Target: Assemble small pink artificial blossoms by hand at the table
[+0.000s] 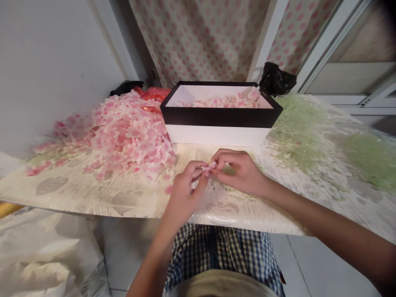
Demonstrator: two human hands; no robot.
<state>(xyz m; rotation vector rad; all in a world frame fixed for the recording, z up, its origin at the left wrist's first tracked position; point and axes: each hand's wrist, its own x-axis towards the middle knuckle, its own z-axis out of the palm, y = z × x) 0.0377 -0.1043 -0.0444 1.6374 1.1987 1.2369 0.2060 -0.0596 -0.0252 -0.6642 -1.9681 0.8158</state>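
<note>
Polka-dotted curtain hangs behind a table covered by a glossy, patterned plastic sheet, with a white wall along the left side. A rectangular box with a black rim and white sides stands at the back of the table, and a layer of pink blossoms lies inside it. To the left of the box, a large heap of pink artificial blossoms spreads across the sheet and reaches the box's corner, with a red plastic bag showing behind it. A black plastic bag sits behind the box's right corner. To the right, a pale green scatter covers the sheet, too blurred to make out single pieces.

In front of the box, the left hand and right hand are close together, their fingers curled. Between their fingertips they pinch a small pink petal, just beside the heap's right edge. Below the table's edge are the person's checked shorts, and a white sack lies at the lower left.
</note>
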